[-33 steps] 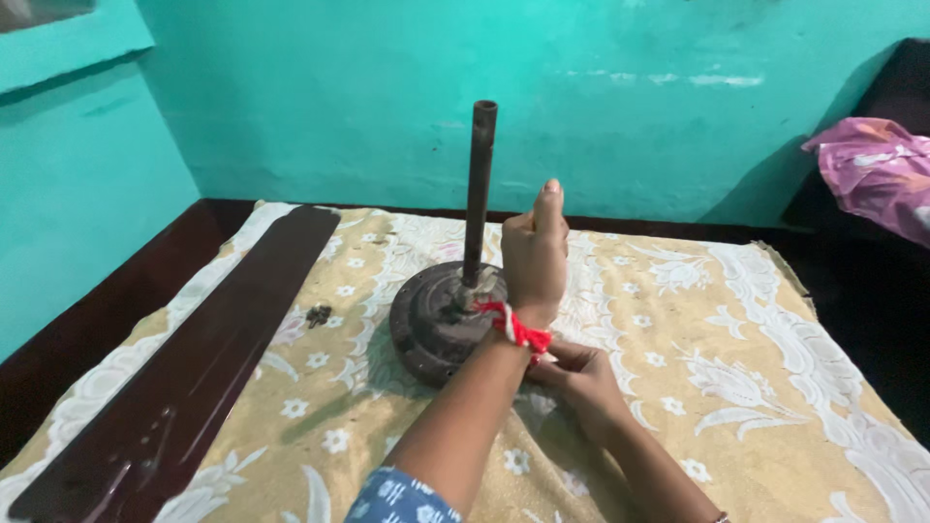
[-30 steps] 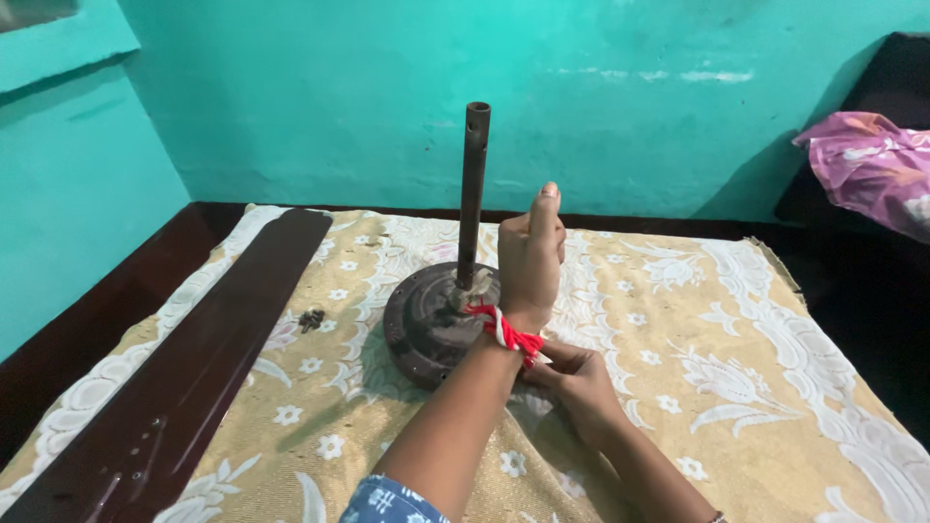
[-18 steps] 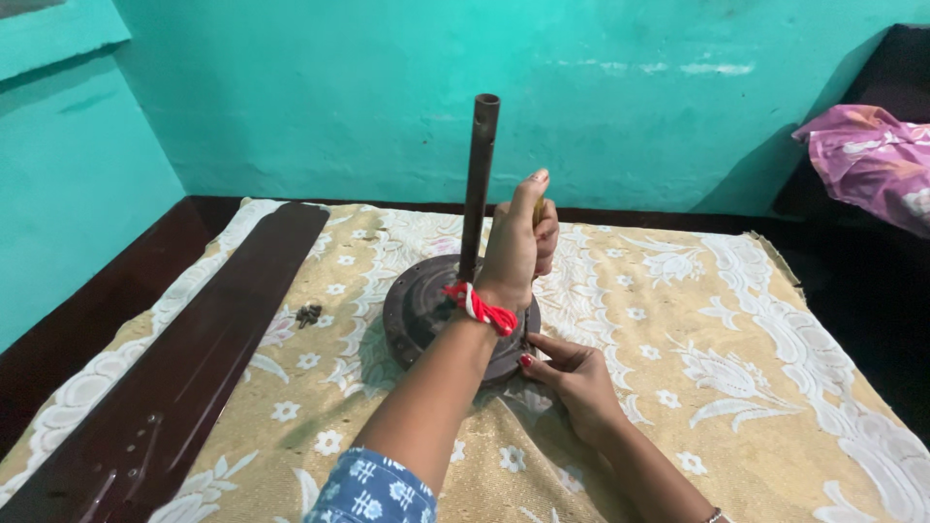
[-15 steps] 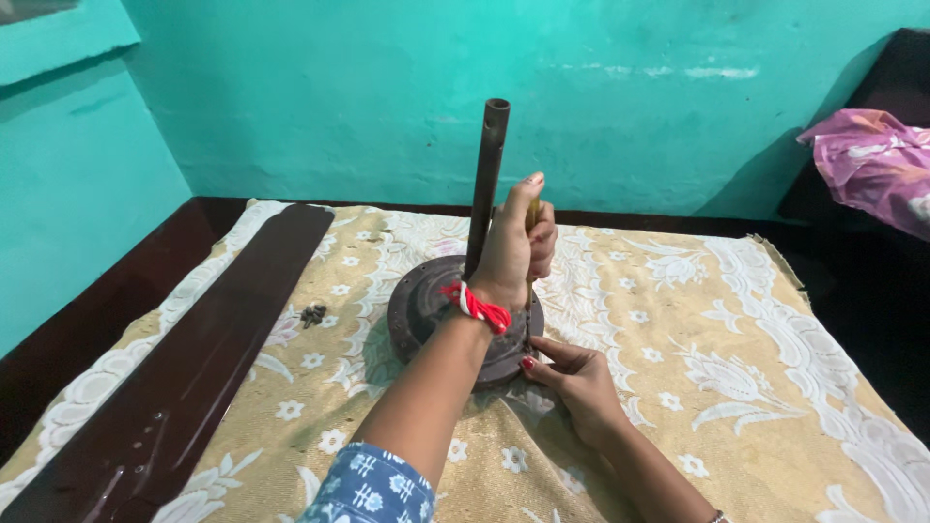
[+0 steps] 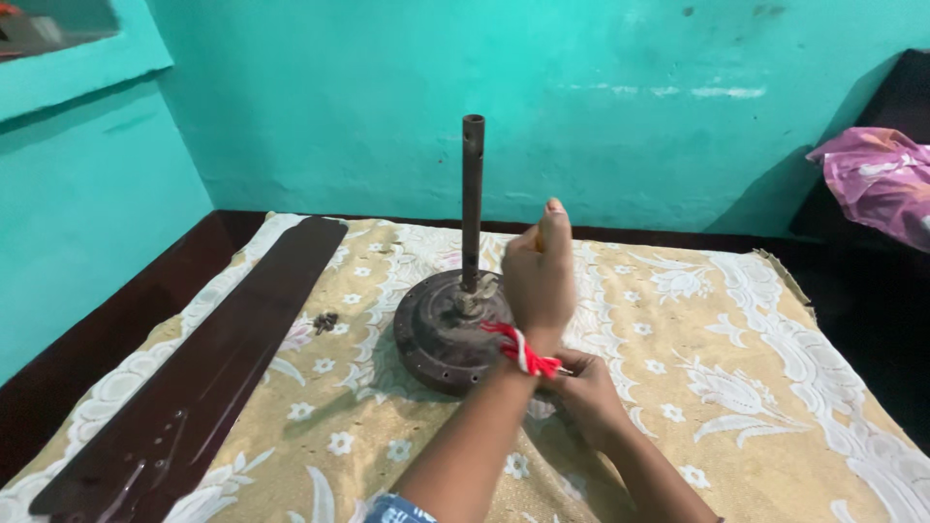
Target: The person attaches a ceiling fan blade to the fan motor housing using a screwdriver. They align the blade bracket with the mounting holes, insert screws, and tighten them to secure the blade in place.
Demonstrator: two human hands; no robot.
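A long dark fan blade (image 5: pixel 203 363) lay on the patterned cloth (image 5: pixel 736 339), left of the round fan motor (image 5: pixel 441 334) with its upright rod. The left hand (image 5: pixel 539 276) was fisted round a tool handle above the motor's right edge; the right hand (image 5: pixel 586 392) pinched something low beside it

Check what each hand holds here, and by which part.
The left hand is fisted around a tool's handle, mostly hidden. The right hand touches the fan motor at its near rim; whether it holds anything cannot be told.

the left hand (image 5: pixel 539 281) hides its tool; the fan blade (image 5: pixel 194 378) is cropped.
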